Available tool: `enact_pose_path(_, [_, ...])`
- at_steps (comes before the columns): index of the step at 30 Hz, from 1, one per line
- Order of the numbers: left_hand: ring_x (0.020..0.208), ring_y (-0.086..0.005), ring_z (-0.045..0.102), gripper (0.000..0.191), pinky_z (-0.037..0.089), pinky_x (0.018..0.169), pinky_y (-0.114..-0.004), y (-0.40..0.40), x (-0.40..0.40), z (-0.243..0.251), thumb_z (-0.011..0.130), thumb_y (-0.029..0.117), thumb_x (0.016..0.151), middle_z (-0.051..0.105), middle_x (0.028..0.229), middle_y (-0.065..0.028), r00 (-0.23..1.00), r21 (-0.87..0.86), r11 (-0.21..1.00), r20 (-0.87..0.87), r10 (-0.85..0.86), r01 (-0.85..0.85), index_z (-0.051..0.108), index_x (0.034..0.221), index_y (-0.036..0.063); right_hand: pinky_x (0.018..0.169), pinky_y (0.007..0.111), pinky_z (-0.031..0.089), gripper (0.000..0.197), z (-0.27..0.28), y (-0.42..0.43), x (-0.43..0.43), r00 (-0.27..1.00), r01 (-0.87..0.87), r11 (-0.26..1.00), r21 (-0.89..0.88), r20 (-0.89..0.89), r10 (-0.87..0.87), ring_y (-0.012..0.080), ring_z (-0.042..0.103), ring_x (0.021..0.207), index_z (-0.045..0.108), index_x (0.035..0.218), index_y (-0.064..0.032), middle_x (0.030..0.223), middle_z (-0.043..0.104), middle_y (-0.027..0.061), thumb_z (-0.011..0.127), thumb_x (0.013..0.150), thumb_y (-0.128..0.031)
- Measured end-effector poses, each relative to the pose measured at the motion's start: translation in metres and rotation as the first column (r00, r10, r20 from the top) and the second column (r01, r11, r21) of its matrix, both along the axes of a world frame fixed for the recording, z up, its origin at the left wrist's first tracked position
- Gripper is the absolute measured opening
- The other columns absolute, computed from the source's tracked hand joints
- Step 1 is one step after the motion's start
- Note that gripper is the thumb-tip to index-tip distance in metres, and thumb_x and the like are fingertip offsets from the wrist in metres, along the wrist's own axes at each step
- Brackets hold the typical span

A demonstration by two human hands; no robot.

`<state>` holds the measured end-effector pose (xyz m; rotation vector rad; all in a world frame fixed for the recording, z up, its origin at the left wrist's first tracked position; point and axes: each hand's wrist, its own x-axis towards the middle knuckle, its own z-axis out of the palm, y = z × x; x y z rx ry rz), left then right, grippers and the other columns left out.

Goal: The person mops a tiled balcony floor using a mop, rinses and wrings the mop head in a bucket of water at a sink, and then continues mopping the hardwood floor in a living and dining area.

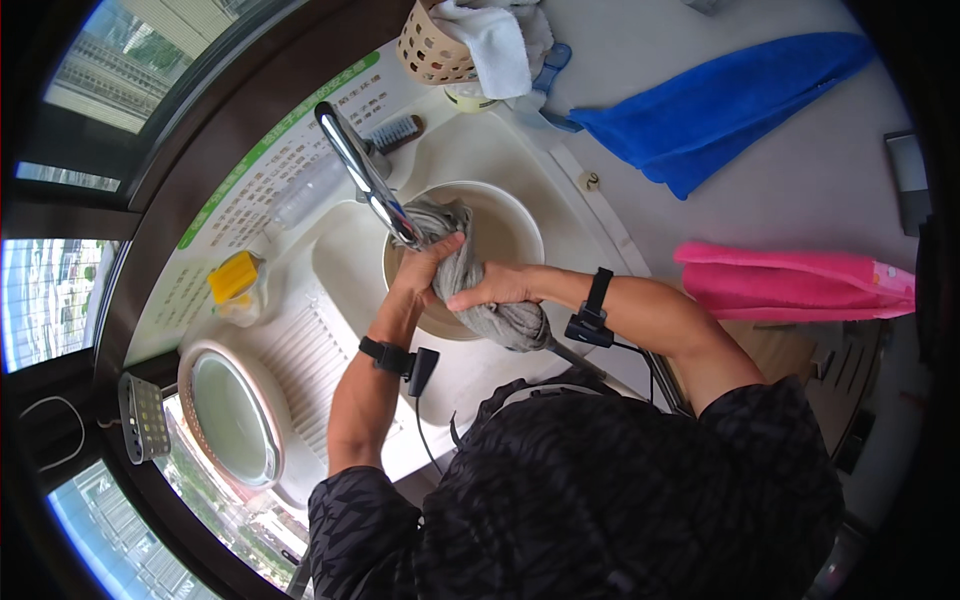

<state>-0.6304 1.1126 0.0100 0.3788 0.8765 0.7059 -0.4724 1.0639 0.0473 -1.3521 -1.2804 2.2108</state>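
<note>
A grey cloth mop head is bunched and twisted above a round basin standing in a white sink. My left hand grips the mop's strands near the faucet spout. Closer to my body, my right hand is closed around the same strands. From the mop head a grey pole runs down to the right beside my torso. The chrome faucet reaches over the upper end of the strands. Whether water runs from it cannot be told.
A ribbed washboard lies left of the basin, with a second round basin beyond. A yellow sponge, scrubbing brush and plastic bottle line the back ledge. A basket, blue towel and pink towel are to the right.
</note>
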Motion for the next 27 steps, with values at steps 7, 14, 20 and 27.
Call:
enact_pose_path(7, [0.092, -0.0252, 0.066, 0.039, 0.056, 0.080, -0.038, 0.003, 0.010, -0.016, 0.073, 0.004, 0.079, 0.066, 0.109, -0.0141, 0.909, 0.255, 0.939, -0.401, -0.113, 0.229, 0.060, 0.115, -0.0031, 0.079, 0.035, 0.049, 0.046, -0.028, -0.007, -0.016, 0.964, -0.108, 0.933, 0.345, 0.265, 0.013, 0.0246, 0.062, 0.085, 0.065, 0.095, 0.0016, 0.091, 0.067, 0.0141, 0.071, 0.073, -0.039])
enact_pose_path(14, [0.090, -0.0219, 0.066, 0.037, 0.055, 0.078, -0.035, 0.004, 0.010, -0.040, 0.076, 0.005, 0.077, 0.068, 0.105, -0.0111, 0.710, 0.620, 0.658, -0.680, 0.180, 0.427, 0.064, 0.111, -0.0025, 0.075, 0.034, 0.050, 0.041, -0.027, -0.009, -0.025, 0.939, -0.150, 0.883, 0.445, 0.344, -0.014, 0.0253, 0.064, 0.081, 0.066, 0.092, 0.0020, 0.082, 0.067, 0.0126, 0.071, 0.074, -0.034])
enact_pose_path(20, [0.114, -0.0285, 0.058, 0.049, 0.045, 0.100, -0.044, 0.000, -0.023, 0.018, 0.065, 0.027, 0.089, 0.060, 0.125, -0.0129, 0.946, -0.139, 0.977, 0.306, -0.112, 0.161, 0.052, 0.129, 0.0007, 0.079, 0.035, 0.050, 0.043, -0.023, -0.009, -0.001, 0.968, 0.241, 0.969, -0.058, -0.065, -0.244, 0.0198, 0.064, 0.085, 0.065, 0.102, 0.0034, 0.092, 0.068, 0.0089, 0.072, 0.072, -0.026])
enact_pose_path(27, [0.122, -0.0302, 0.052, 0.059, 0.042, 0.104, -0.046, -0.030, -0.024, -0.035, 0.045, 0.051, 0.096, 0.053, 0.135, -0.0118, 0.938, -0.105, 0.986, 0.311, 0.154, -0.127, 0.046, 0.136, 0.0071, 0.075, 0.031, 0.052, 0.033, -0.004, 0.001, 0.042, 0.919, 0.020, 0.878, -0.478, -0.337, -0.204, 0.0158, 0.064, 0.075, 0.068, 0.100, 0.0020, 0.090, 0.069, 0.0088, 0.068, 0.078, -0.022])
